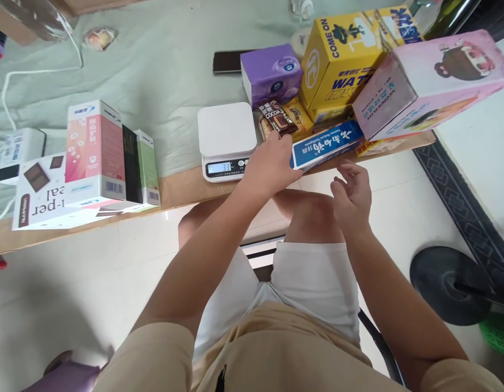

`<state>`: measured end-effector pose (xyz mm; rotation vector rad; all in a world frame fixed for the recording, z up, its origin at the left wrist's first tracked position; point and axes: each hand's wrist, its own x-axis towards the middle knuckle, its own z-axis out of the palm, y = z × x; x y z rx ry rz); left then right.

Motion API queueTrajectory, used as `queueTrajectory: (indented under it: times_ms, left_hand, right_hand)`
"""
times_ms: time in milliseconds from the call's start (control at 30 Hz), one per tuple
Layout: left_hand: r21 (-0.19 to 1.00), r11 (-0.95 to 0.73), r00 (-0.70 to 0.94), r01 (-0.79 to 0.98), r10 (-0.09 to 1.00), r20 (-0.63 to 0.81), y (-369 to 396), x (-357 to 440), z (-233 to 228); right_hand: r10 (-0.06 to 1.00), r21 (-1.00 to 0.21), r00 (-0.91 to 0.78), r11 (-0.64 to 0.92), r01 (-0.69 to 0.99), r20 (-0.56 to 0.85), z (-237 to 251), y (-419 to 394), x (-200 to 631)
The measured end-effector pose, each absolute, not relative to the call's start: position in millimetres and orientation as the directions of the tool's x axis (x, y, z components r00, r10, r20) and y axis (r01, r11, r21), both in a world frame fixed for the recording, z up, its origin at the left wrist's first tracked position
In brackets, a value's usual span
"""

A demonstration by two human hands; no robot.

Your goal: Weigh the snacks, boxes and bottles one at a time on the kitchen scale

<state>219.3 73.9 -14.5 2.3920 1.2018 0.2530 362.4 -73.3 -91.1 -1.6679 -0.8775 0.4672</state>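
Note:
My left hand [274, 163] grips the near end of a long blue and white box [327, 143] that lies at the table's front edge. Just behind its fingers sits a brown cocoa snack pack [277, 116]. My right hand [353, 197] hovers below the table edge with its fingers apart, holding nothing, close under the blue box. A white kitchen scale [226, 139] stands left of my left hand, its pan bare and its display lit.
A purple tissue pack [271, 73], a yellow carton [344, 57] and a pink box [427, 81] crowd the right of the table. Several upright boxes [100, 155] stand at left. A dark phone [227, 61] lies behind. A black round base [443, 283] sits on the floor.

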Motion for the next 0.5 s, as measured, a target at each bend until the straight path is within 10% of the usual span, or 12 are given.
queueTrajectory:
  times_ms: [267,500]
  left_hand:
    - [0.504,-0.433,0.514,0.747,0.858,-0.024,36.8,177.1,16.1]
    - [0.622,-0.039,0.150,0.782,0.980,-0.128,-12.3,113.5,27.3]
  right_hand:
    - [0.800,-0.973,0.597,-0.079,0.217,0.068,-85.6,-74.6,352.9]
    - [0.983,-0.997,0.178,0.042,0.065,0.053,-63.1,-86.0,269.1]
